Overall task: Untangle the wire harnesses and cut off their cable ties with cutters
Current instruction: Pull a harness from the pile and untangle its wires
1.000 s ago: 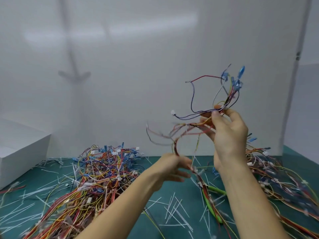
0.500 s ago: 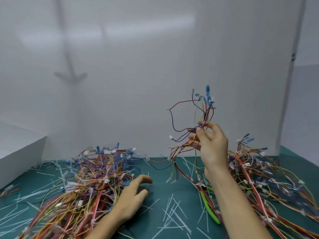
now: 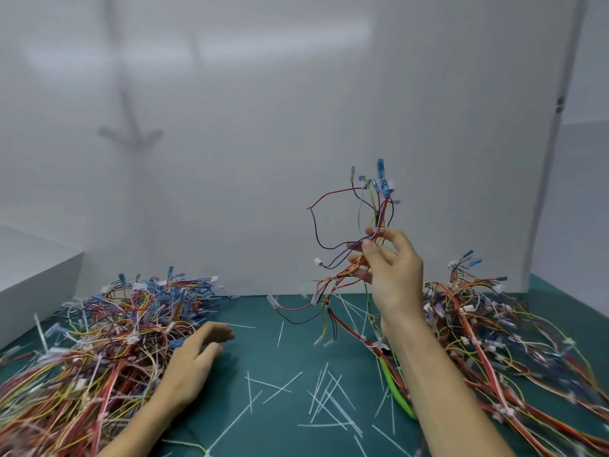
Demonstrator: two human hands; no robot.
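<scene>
Wire harness [image 3: 379,212] pinched aloft in right hand [image 3: 392,275], likely to hang clear of tangle; left hand [image 3: 194,361], fingers straight, flat beside wire pile [image 3: 99,341].

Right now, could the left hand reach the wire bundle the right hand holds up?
Probably yes: the left hand is free, and nothing stands between it and the bundle in the right hand.

Right hand [image 3: 392,275] raised, forearm upright — thumb and fingers pinching a harness [image 3: 379,206]. Left hand [image 3: 194,361] low, palm down, fingers loosely stretched forward — forearm angled in from below.
</scene>
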